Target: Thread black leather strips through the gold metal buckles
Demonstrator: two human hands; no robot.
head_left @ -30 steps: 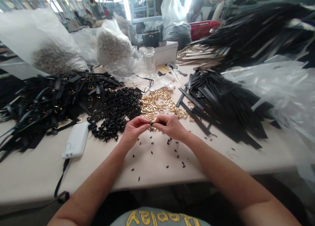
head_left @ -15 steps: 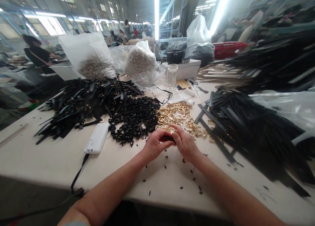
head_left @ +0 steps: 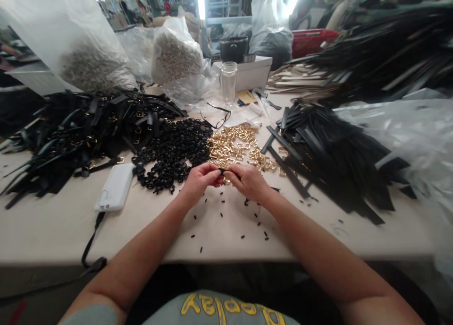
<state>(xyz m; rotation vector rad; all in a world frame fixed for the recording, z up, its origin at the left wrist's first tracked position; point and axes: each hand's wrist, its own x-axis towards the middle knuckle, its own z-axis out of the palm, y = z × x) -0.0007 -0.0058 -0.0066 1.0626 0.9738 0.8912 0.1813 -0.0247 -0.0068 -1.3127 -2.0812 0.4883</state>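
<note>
My left hand and my right hand meet in front of the piles, both closed in a pinch on a black strap. Only a short dark bit of the strap shows between the fingertips; the rest is hidden by my hands. Just beyond them lies a heap of gold buckles. To the left of the buckles is a pile of small black loops. Several tiny black bits are scattered on the table below my hands.
A tangle of black straps with buckles covers the left side of the table. More black strips lie at the right. A white power bank with a cable, eyeglasses, a clear jar and filled plastic bags stand around.
The view has tilted downward and shifted right, so my shirt now shows. My hands have drawn slightly apart, with the fingertips still together on the black piece.
</note>
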